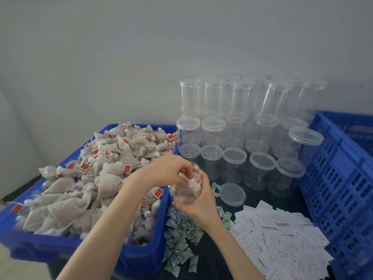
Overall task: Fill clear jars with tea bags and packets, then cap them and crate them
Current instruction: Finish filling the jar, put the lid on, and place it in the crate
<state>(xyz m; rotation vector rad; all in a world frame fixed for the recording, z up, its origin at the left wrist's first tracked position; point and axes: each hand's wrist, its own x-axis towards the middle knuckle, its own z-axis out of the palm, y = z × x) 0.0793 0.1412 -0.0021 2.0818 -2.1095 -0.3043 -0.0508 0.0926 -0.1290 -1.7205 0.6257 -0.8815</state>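
My right hand (198,201) grips an open clear jar (186,191), tilted toward the left, with a few tea bags inside. My left hand (171,168) is at the jar's mouth, its fingers pinching a white tea bag (183,177) that is partly inside. A blue bin (141,257) on the left is heaped with tea bags (90,178) bearing red tags. The jar's loose clear lid (232,194) lies flat on the dark table just to the right.
Several capped empty jars (238,138) stand stacked behind the hands. Small green packets (181,235) lie beside the bin, and white paper slips (282,235) spread at the front right. A blue slotted crate (343,178) stands at the right edge.
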